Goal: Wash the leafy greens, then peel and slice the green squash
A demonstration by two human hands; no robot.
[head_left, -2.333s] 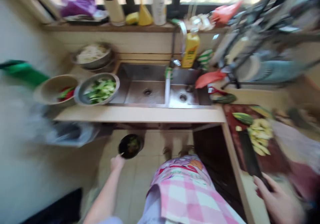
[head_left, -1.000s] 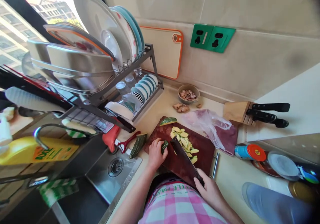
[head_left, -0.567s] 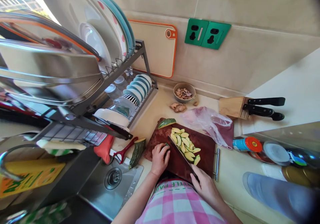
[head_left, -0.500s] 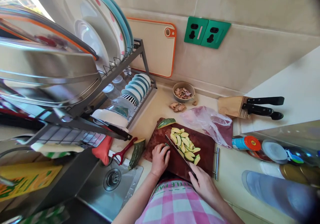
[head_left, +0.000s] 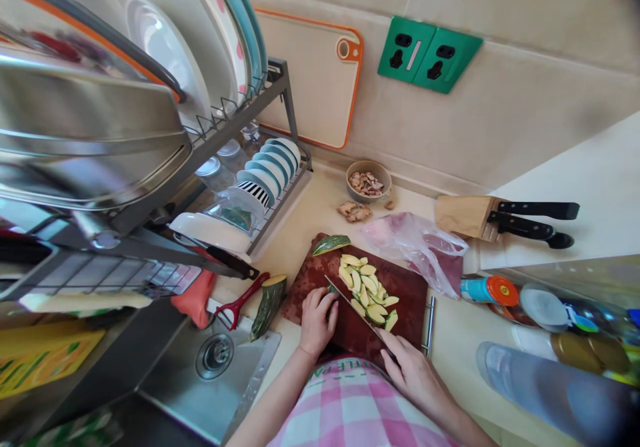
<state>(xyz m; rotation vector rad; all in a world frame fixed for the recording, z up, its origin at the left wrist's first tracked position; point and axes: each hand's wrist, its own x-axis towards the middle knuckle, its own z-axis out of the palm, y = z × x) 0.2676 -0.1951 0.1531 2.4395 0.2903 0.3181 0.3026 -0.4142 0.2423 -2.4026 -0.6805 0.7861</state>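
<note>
A kitchen knife is gripped by its handle in my right hand, its blade slanting across the dark red cutting board. Left of the blade, my left hand has its fingers curled over a zucchini piece, of which only a bit of green skin shows. Right of the blade lies a heap of zucchini slices. Another zucchini length rests at the board's far left corner. Beside the sink are a thick zucchini end and a red peeler.
A sink and a loaded dish rack stand to the left. Behind the board sit a bowl of chopped pieces, ginger and a plastic bag. To the right are a knife block and several jars and bottles.
The camera view has shifted slightly. Both hands, the knife and the zucchini slices stay in nearly the same places on the board.
</note>
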